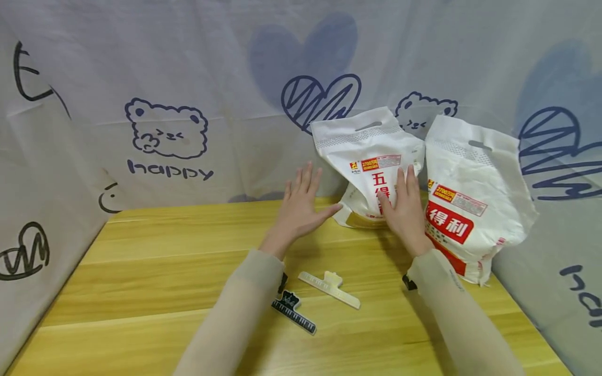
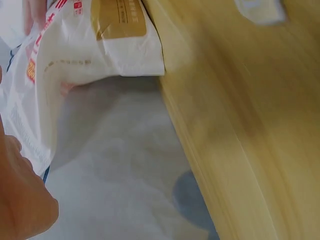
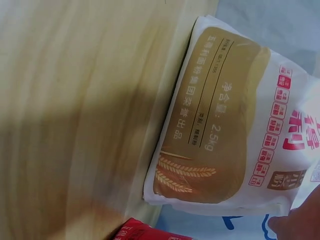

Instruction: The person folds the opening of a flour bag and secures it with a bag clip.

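A white flour bag with a handle slot leans against the backdrop at the table's far edge. Its gold-brown lower panel, marked 2.5kg, fills much of the right wrist view. My right hand lies over the bag's front right side, fingers extended upward, holding nothing. To the left of the bag is my left hand, fingers spread and thumb pointing toward the bag's lower left corner. In the left wrist view part of that hand shows beside the bag.
A second flour bag with a red label stands at the right, beside my right forearm. On the wooden table lie a cream clip and a black piano-key clip. A dark object is partly hidden by my right sleeve.
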Demonstrator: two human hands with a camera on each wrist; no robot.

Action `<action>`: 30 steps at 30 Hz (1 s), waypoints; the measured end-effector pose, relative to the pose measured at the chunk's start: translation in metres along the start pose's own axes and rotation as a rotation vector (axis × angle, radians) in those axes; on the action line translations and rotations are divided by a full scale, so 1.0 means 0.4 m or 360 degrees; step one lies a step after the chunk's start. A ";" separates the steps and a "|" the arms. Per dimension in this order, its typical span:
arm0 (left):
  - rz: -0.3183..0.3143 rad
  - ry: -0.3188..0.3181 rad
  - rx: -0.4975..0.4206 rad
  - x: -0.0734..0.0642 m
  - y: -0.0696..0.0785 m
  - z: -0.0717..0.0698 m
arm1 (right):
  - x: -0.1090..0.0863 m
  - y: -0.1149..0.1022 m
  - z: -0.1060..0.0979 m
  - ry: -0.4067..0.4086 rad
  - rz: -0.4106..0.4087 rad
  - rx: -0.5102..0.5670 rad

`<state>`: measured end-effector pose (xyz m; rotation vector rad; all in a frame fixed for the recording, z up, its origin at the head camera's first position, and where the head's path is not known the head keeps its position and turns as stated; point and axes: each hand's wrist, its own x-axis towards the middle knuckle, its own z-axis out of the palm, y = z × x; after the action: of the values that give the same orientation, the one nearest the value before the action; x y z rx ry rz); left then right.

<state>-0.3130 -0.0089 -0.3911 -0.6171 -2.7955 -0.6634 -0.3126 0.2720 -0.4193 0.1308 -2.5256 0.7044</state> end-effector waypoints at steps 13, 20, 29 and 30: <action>-0.0028 -0.0056 -0.0119 0.093 0.064 0.072 | 0.038 0.027 0.006 -0.0072 0.0098 -0.0005; -0.0061 -0.0016 -0.0179 0.126 0.100 0.100 | 0.054 0.044 0.012 -0.0082 0.0125 0.0040; -0.0182 0.0111 -0.0427 0.143 0.130 0.140 | 0.072 0.039 0.033 -0.0078 0.0045 0.0055; -0.0195 0.0131 -0.0457 0.145 0.134 0.141 | 0.074 0.036 0.034 -0.0084 0.0046 0.0062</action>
<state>-0.3466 0.0812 -0.4036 -0.4557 -2.6990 -1.1022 -0.3477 0.2789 -0.4211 0.1280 -2.5695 0.7714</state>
